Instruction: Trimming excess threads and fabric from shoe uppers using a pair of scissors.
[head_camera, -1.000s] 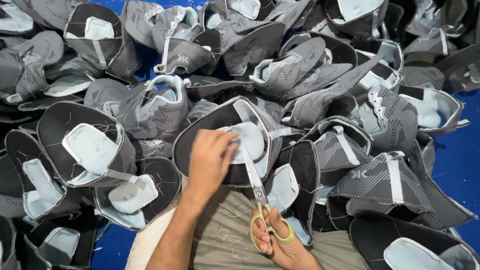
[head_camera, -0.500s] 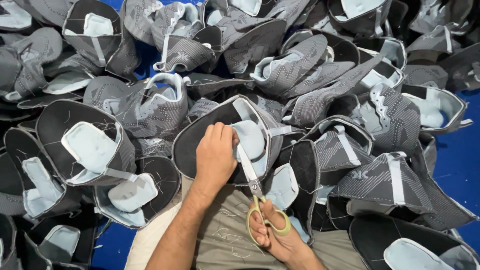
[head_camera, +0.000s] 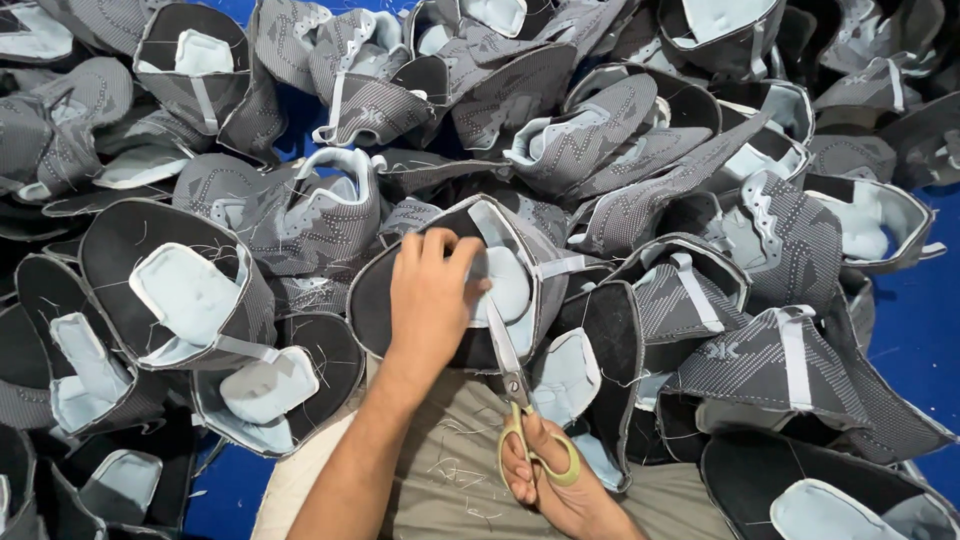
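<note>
The left hand (head_camera: 430, 300) lies flat on the shoe upper (head_camera: 450, 280) resting over the lap, fingers pressed together on its pale lining. The right hand (head_camera: 555, 480) grips the scissors (head_camera: 520, 400), fingers through the yellow loops, blades at the lining edge. Keep the upper taut and the fingertips behind the blades. Piled grey uppers (head_camera: 300, 210) crowd all sides over the blue floor (head_camera: 920, 340), limiting elbow room.
</note>
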